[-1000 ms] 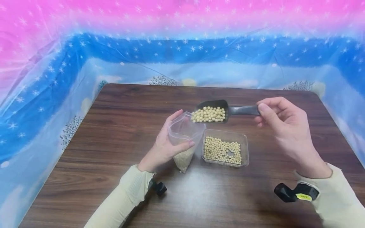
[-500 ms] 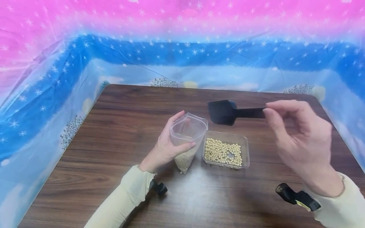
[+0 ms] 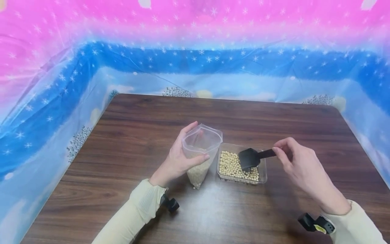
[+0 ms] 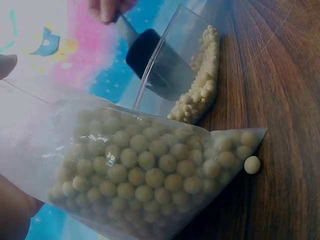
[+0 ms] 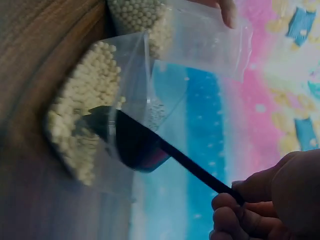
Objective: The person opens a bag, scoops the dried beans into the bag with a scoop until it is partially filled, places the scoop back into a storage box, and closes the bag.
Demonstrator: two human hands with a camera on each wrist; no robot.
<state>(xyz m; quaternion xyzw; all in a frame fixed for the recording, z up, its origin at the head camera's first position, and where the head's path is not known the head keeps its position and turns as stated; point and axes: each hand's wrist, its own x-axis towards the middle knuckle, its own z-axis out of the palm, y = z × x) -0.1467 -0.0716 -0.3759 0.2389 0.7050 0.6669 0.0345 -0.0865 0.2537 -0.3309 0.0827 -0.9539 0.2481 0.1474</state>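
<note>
My left hand (image 3: 178, 159) holds a clear zip bag (image 3: 202, 142) upright by its upper part, its mouth spread wide. Round pale beans (image 4: 145, 170) fill the bag's lower portion, seen close in the left wrist view. Between thumb and fingers, my right hand (image 3: 300, 166) pinches the handle end of a black scoop (image 3: 250, 158). The scoop's bowl dips inside a clear plastic box (image 3: 263, 176), its front edge down at the layer of beans (image 5: 87, 92). The box stands just right of the bag.
One loose bean (image 4: 252, 164) lies on the wooden table (image 3: 146, 115) by the bag's bottom corner. A patterned pink and blue cloth (image 3: 201, 61) hangs behind and along the sides of the table.
The scoop, loaded with beans at the bag's mouth, turned over and moved right, then came down into the box. Its beans left it. My left hand and the bag stayed nearly still.
</note>
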